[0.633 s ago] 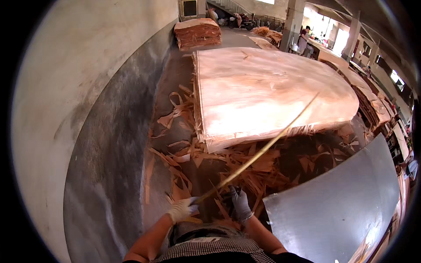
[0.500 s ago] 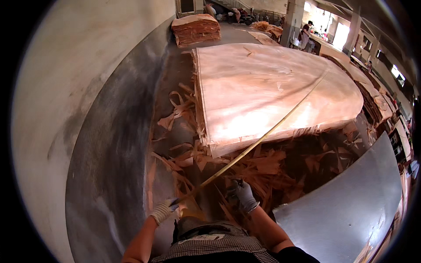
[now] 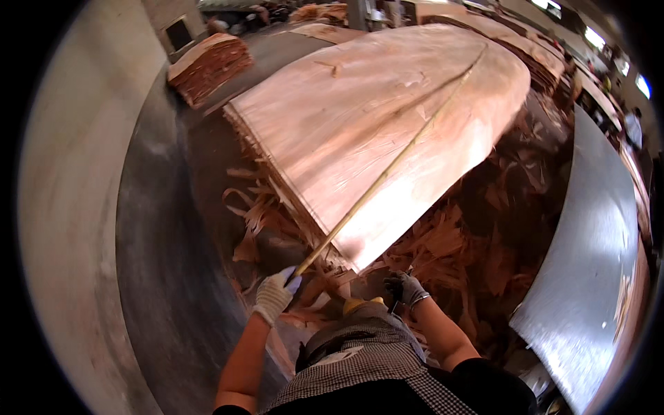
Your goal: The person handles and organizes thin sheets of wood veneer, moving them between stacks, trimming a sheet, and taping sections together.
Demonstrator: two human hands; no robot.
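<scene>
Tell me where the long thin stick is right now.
In the head view the long thin stick runs from the gloved left hand at lower centre, slanting up and right across the veneer sheet stack.

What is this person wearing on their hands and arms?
The left hand wears a pale knitted work glove with a bluish fingertip. The right hand wears a darker grey glove with a light band at the cuff. Both forearms are bare below the gloves; short dark sleeves show near the shoulders, over a small-checked black-and-white apron.
</scene>
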